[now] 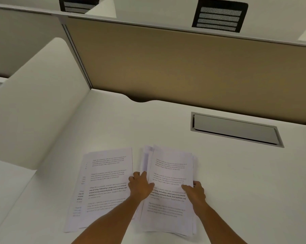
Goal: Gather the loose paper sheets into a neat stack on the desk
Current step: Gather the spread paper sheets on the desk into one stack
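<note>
Counter [219,173] is smooth, white and walled by beige partitions [166,67]; sheets could skate. Right pile [171,173] is fanned at its far edge beside the flat left sheets [104,182]. Left hand [139,185] and right hand [195,191] pinch its sides; uneven squeeze may buckle it.

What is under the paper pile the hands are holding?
More printed sheets; their edges fan out at the right pile's top left. Beneath them is the white desk. Anything else underneath is covered.
</note>
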`<state>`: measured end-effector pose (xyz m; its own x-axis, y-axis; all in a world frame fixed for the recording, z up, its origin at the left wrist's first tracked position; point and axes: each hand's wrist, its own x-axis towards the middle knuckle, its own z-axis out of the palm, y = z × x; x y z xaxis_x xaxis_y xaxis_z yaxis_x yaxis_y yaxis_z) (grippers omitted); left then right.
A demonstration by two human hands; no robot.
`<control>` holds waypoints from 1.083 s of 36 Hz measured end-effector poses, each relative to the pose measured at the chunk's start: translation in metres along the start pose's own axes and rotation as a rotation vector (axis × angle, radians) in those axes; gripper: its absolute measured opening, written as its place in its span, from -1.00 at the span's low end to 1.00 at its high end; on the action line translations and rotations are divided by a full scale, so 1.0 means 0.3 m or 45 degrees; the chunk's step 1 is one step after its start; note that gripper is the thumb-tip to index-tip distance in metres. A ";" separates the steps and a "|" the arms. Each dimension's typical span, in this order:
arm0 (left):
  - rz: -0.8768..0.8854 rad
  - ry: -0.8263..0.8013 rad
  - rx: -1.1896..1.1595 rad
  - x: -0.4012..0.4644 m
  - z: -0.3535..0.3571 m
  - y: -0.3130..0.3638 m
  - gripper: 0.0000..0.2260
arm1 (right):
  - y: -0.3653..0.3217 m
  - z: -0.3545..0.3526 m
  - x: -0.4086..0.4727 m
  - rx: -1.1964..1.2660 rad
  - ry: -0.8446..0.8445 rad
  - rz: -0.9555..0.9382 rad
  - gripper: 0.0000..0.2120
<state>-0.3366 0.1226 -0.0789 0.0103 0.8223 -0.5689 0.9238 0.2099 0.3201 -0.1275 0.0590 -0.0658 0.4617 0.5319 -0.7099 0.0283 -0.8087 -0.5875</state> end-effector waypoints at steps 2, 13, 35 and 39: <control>0.024 -0.018 -0.024 0.009 -0.003 -0.001 -0.43 | -0.006 0.000 0.009 0.132 -0.065 0.008 -0.46; -0.028 -0.102 -1.056 0.007 -0.034 -0.006 -0.22 | -0.020 -0.008 0.033 0.269 -0.142 0.075 -0.52; 0.204 -0.476 -1.337 -0.109 -0.180 -0.070 -0.64 | -0.001 -0.070 -0.007 0.566 -0.415 -0.004 -0.45; 0.274 -0.507 -1.360 -0.168 -0.249 -0.086 -0.59 | -0.020 -0.080 -0.043 0.757 -0.663 -0.030 -0.43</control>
<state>-0.3896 0.1153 -0.0019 0.4229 0.7104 -0.5625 0.0972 0.5816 0.8076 -0.1123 0.0509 -0.0438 -0.0115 0.7154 -0.6986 -0.5137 -0.6037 -0.6097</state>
